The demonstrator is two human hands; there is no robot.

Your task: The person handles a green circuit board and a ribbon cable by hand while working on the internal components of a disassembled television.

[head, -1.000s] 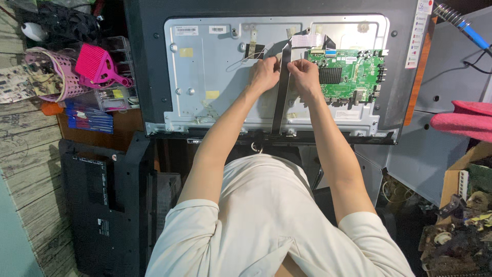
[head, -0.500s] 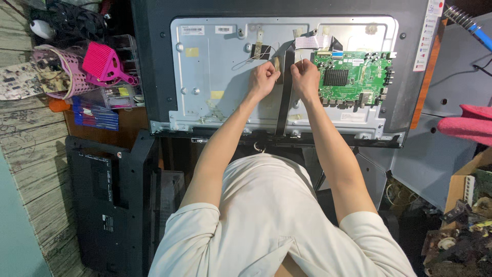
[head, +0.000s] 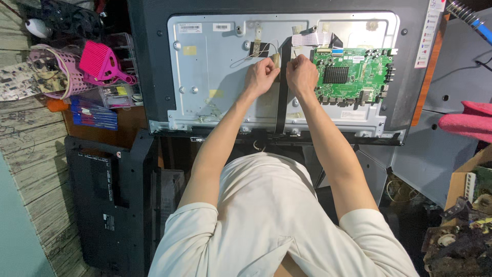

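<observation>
Head view: a flat-screen television [head: 154, 61] lies face down with its back cover off, the pale metal back panel [head: 215, 66] bare to the camera. To its left lean a black plastic cover [head: 107, 195] and a worn wooden wall [head: 20, 149]; grey panels [head: 451, 77] stand to the right. A green circuit board [head: 353, 74] is fixed on the right of the panel, with a white ribbon cable [head: 307, 39] above it. A black strip [head: 282, 110] runs down the panel's middle. A pink basket [head: 61, 72] and a pink brush [head: 102, 64] sit on a cluttered shelf at left; a pink cloth [head: 466, 120] shows at right. The person's left hand [head: 261, 77] and right hand [head: 301, 76] are close together, just apart, at the top of the black strip, the left hand's fingers curled on a small pale piece [head: 276, 60], the right pinching something too small to tell. The work in hand appears to be fine fitting or freeing of a small part beside the board; the next move likely calls for a steady, light pinch so the thin wires [head: 246, 57] nearby are not strained.
</observation>
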